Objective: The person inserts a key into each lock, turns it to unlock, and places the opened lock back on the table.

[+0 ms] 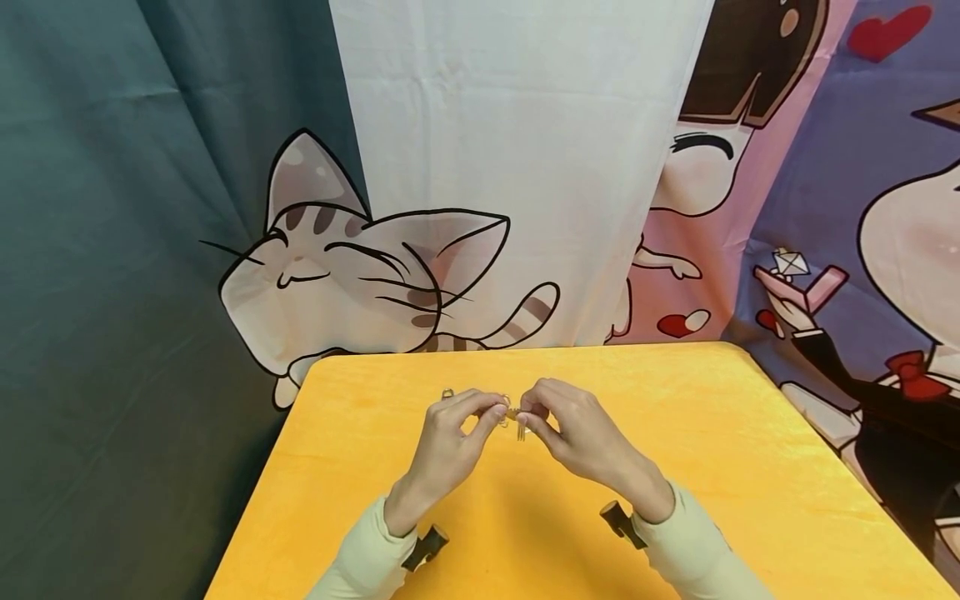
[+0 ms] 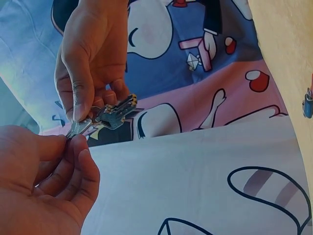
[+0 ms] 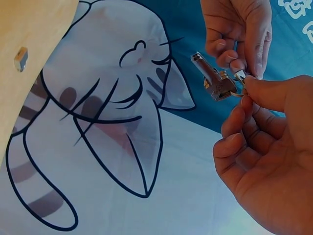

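Both hands meet above the yellow table [image 1: 480,517], working on a small bunch of keys [image 3: 213,81]. My left hand [image 1: 450,437] pinches one flat metal key [image 2: 78,128] between thumb and fingertips. Opposite it, my right hand [image 1: 577,433] pinches the key ring [image 3: 240,90] at the head of that key. The other keys hang loose from the ring beside the fingertips, in the head view just below the right thumb. Fingers cover much of the ring and of the held key.
A small padlock [image 1: 447,393] lies on the table beyond the left hand. Behind the table's far edge hangs a curtain [image 1: 525,167] printed with a cartoon cat and figures. Each sleeved wrist carries a black camera mount [image 1: 426,547].
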`<state>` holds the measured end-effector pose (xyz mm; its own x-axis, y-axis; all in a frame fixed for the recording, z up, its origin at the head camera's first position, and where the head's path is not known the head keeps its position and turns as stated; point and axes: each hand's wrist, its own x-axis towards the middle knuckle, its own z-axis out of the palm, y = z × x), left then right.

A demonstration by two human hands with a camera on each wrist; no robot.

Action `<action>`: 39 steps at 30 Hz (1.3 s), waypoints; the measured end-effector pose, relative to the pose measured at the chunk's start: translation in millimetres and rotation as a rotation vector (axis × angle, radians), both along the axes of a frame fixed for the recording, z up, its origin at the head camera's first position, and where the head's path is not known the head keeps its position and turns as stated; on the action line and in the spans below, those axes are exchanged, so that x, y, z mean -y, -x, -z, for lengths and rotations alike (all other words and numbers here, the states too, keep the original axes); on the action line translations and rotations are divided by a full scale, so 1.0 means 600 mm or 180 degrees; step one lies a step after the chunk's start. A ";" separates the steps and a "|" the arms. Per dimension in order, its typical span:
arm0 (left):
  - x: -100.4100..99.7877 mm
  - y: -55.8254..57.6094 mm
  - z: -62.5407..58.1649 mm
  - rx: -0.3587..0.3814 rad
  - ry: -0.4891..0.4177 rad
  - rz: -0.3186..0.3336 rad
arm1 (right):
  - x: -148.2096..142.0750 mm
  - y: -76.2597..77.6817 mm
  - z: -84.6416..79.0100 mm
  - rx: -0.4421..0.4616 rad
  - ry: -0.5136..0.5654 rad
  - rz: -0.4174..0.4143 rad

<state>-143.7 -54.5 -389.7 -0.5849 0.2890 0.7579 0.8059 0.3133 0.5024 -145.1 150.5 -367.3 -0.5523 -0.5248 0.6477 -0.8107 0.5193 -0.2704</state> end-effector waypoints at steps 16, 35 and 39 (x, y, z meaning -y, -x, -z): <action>0.001 0.003 -0.006 -0.0056 -0.0051 0.0018 | 0.004 0.000 0.005 0.0025 0.0525 0.0083; -0.003 0.000 -0.006 0.0055 -0.0114 0.0007 | 0.037 -0.004 0.063 0.0422 0.1117 -0.0031; -0.002 0.000 -0.006 0.0078 -0.0116 -0.0015 | 0.038 -0.004 0.064 0.0391 0.1148 -0.0080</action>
<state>-143.6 -53.2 -386.1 -0.6046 0.2587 0.7534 0.7918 0.2983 0.5330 -142.5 127.6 -405.6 -0.6271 -0.2897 0.7231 -0.7722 0.3533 -0.5282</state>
